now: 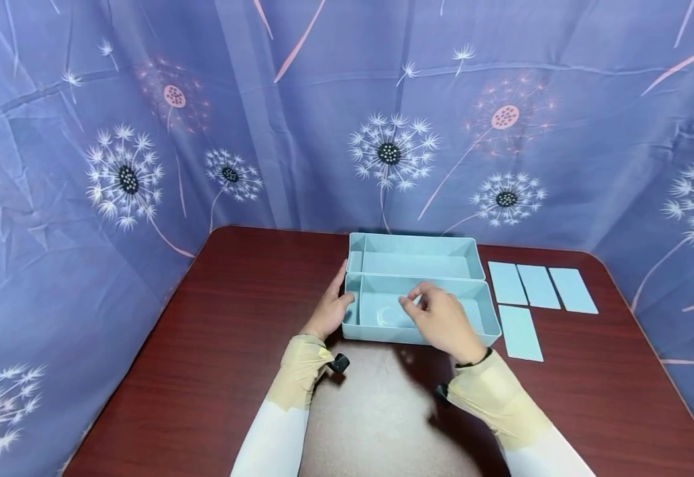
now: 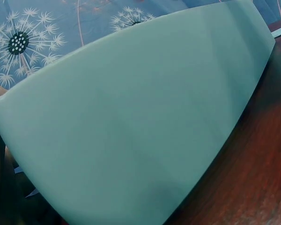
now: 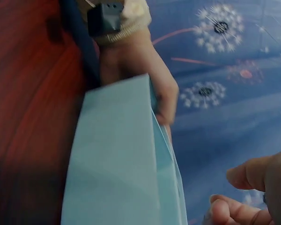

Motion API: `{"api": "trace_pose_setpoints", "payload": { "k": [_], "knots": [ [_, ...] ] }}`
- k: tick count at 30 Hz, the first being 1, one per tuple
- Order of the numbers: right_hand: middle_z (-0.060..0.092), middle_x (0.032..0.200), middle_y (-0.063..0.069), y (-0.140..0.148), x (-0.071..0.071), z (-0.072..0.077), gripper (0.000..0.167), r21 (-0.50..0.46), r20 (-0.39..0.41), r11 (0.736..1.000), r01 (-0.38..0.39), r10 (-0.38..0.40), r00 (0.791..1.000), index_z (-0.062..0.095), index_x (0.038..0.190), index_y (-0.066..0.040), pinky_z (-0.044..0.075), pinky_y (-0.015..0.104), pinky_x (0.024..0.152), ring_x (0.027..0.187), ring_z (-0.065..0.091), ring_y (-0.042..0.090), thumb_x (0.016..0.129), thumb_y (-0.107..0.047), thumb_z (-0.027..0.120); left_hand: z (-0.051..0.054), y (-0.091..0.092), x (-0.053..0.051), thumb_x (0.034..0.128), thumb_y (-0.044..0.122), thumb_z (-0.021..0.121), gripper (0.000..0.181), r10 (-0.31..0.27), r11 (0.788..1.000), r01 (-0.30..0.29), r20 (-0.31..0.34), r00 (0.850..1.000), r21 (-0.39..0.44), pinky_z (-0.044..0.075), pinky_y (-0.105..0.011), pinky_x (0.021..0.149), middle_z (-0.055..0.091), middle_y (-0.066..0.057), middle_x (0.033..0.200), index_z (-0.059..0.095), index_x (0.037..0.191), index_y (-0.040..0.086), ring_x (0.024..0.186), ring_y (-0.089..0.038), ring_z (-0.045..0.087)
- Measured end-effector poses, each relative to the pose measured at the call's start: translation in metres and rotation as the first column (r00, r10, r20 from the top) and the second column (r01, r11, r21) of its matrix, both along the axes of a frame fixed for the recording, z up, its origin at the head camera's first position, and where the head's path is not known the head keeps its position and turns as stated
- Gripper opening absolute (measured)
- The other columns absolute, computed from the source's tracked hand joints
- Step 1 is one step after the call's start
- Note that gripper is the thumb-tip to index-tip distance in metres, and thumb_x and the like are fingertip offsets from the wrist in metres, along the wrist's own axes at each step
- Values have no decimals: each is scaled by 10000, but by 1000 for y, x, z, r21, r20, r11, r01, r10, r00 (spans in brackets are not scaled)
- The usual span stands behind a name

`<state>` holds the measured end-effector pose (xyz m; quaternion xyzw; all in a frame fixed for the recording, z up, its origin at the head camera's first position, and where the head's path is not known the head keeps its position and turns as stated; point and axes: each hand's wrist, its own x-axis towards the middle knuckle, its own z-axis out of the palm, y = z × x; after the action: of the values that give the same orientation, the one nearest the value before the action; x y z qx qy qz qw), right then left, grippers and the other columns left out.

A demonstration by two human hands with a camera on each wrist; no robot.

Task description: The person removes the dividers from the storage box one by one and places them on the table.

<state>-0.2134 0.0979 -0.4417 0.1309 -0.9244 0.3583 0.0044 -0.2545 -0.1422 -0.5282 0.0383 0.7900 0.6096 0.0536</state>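
Observation:
Two long light blue plastic boxes stand side by side on the table: a near box [image 1: 421, 334] and a far box [image 1: 418, 255]. Each has a thin upright divider close to its left end. My left hand [image 1: 327, 310] grips the near box's left end, thumb over the rim and fingers along the outer wall. Over the inside of the near box hovers my right hand [image 1: 442, 321], fingers bent. In the right wrist view its thumb [image 3: 253, 173] and fingertips are apart, with nothing visible between them. The near box's outer wall [image 2: 131, 117] fills the left wrist view.
Several flat light blue rectangular panels lie right of the boxes, three in a row, including a middle panel [image 1: 539, 287], and a front panel [image 1: 521, 332] nearer me. A blue dandelion-print curtain [image 1: 323, 132] hangs behind the dark red wooden table [image 1: 221, 318].

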Motion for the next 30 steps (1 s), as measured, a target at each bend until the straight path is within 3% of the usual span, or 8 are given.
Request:
{"api": "trace_pose_setpoints", "payload": {
  "k": [9,15,21,26,30],
  "knots": [
    [618,627,-34,-54,3,-10,406,73,10,997,-40,39,999,732,1212,-34,426,304,542,512,518,109,993,-367,659,-3,-1,-1,1036,229,412,712,9,1000,-8,8,1000,-28,188,-569,1267,140,35,1747,129,1660,422,1603,-259,142],
    [596,572,-26,-76,1,-13,546,96,9,993,-64,63,998,631,1382,36,439,324,528,482,519,116,993,-346,646,-4,-1,-3,1016,197,418,729,22,999,-22,-12,1000,-23,204,-552,1267,167,15,1743,152,1668,384,1598,-260,164],
    [561,577,-6,-87,-3,-14,646,138,40,989,-62,57,998,518,1480,63,510,395,651,530,524,159,976,-327,625,-5,-1,-4,1018,188,430,724,30,999,-30,-27,999,-17,196,-545,1271,180,36,1738,167,1669,367,1595,-249,173],
    [513,530,-9,-94,-9,-18,698,141,82,988,-67,56,995,443,1523,82,407,332,497,439,425,146,974,-307,627,-4,-2,-3,1022,198,432,723,34,999,-35,-8,999,-12,238,-515,1247,190,42,1735,169,1647,448,1557,-236,250],
    [512,524,0,-97,-12,-23,715,156,92,986,-61,47,995,389,1548,91,381,319,458,434,420,154,979,-274,624,-3,-1,-2,1019,201,432,724,40,999,-40,-2,999,-25,255,-502,1236,210,24,1732,173,1640,469,1532,-242,291]
  ]
}}
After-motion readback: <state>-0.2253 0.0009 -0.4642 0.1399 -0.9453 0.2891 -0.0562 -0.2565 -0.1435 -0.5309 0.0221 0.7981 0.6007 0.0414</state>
